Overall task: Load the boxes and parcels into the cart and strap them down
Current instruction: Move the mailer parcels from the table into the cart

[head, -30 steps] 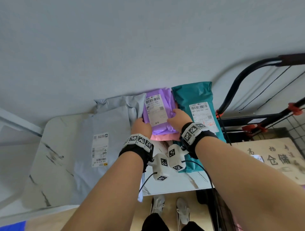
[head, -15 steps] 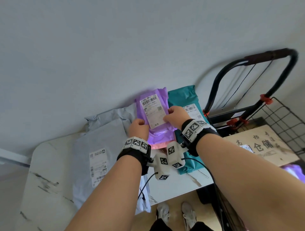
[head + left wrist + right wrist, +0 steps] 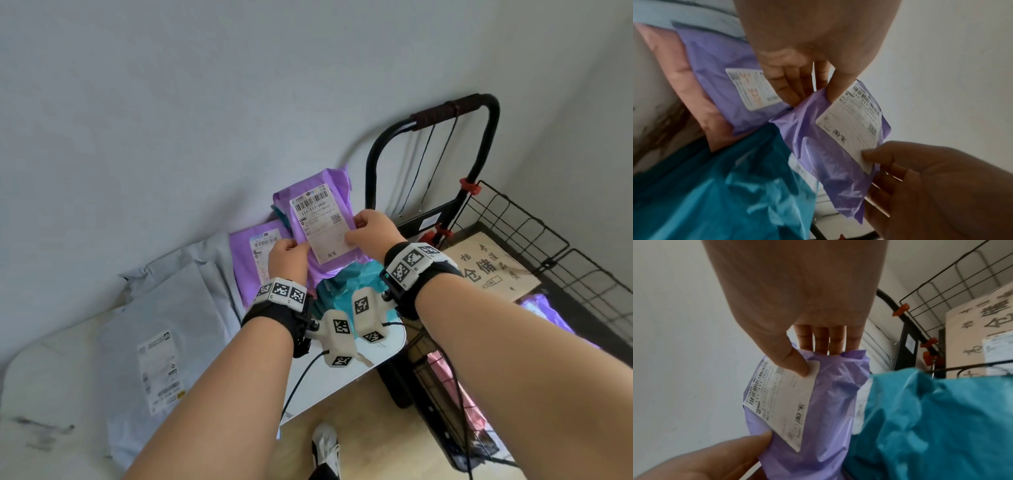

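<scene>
Above table | both hands pinch purple parcel | label seemingly "111-111-H05"

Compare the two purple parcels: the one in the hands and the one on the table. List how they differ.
The held purple parcel is lifted clear of the table, pinched by the left hand and the right hand; the second purple parcel lies flat, untouched. The held one partly covers the teal parcel; the second lies on a pink parcel, beside the grey parcel. The held one's label reads clearly in the head view; the other's is blurred. Both are purple plastic mailers with white labels.
</scene>
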`<state>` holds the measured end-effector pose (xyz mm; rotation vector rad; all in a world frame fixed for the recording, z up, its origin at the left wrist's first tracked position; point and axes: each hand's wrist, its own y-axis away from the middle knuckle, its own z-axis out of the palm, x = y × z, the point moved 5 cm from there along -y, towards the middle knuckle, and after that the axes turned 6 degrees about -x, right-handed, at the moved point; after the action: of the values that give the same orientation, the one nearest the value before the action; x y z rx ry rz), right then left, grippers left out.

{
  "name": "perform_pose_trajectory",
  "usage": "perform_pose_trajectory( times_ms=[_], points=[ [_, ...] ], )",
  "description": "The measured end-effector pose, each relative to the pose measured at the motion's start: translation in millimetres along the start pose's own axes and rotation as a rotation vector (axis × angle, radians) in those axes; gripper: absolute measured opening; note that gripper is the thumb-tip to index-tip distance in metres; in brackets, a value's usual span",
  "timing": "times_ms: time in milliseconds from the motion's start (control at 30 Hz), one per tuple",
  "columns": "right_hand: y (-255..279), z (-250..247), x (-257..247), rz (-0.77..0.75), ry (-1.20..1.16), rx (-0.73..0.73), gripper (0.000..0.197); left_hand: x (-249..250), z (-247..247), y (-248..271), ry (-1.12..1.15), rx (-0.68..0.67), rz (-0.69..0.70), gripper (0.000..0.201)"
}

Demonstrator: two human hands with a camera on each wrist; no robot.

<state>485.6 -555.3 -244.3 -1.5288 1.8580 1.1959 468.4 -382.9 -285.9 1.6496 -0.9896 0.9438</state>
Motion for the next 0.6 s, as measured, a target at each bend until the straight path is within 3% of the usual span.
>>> perform_pose_trajectory(
  times_ms=[233,333,600],
  points=[
    [43,-87,81,0.068,0.050,0.047,0.017,7,105,47,-0.061,-0.091,0.022,0.019],
    [68,-121,122,0.104,0.045,0.038,0.015,2,154,76,-0.129,-0.120,-0.008,0.007],
    [125,-189,232,0.209,0.158,-0.020,0.035,-33,271,145,-0.211,-0.285,-0.095,0.013]
  ],
)
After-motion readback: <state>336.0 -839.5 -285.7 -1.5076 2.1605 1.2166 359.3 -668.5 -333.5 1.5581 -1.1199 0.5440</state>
